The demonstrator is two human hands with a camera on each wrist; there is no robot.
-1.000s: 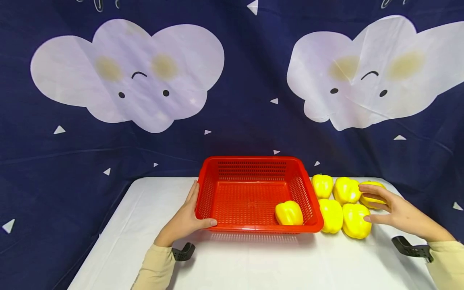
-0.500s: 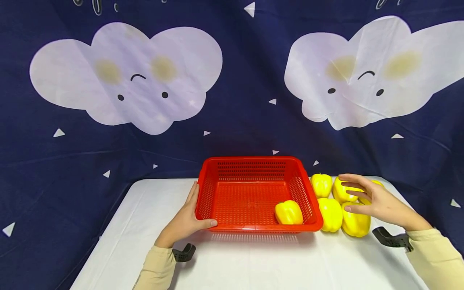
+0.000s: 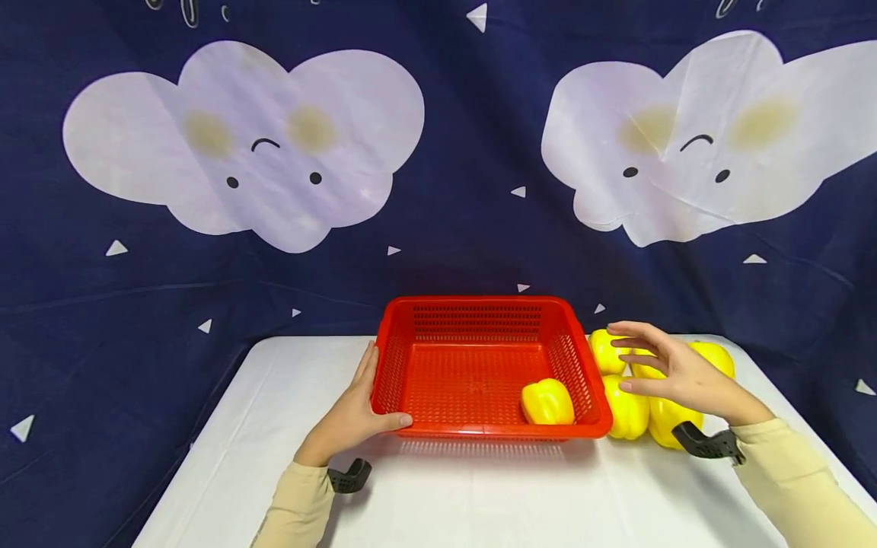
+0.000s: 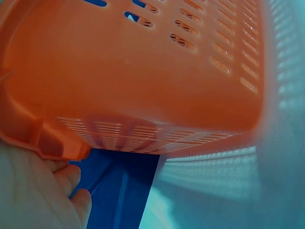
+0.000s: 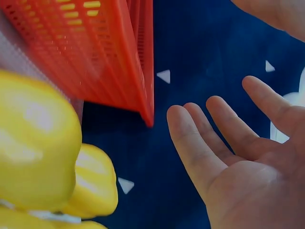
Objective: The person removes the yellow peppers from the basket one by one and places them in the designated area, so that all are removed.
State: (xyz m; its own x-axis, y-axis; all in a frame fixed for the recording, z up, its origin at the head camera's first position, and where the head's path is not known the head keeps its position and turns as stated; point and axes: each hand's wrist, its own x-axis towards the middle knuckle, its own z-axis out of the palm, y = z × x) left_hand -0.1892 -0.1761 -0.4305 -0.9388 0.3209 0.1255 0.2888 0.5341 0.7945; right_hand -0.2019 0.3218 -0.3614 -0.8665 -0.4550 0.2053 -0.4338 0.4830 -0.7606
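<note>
In the head view, a red plastic basket (image 3: 473,380) stands on the table with one yellow bell pepper (image 3: 546,402) in its front right corner. My left hand (image 3: 349,417) holds the basket's front left corner, thumb over the front rim and fingers along the outer left side. The left wrist view shows those fingers (image 4: 66,179) beside the rim. My right hand (image 3: 678,373) hovers with spread, slightly bent fingers over several yellow bell peppers (image 3: 626,407) right of the basket, partly covering them. Nothing lies in its palm in the right wrist view.
A white-covered table (image 3: 479,495) carries everything. Close behind it hangs a dark blue cloth (image 3: 473,190) with printed clouds. The outer peppers sit close to the basket's right wall, one pepper (image 3: 714,358) near the back right table corner.
My right hand has moved left over the peppers, toward the basket, with nothing in it. The left hand, the basket and the pepper inside have stayed in place.
</note>
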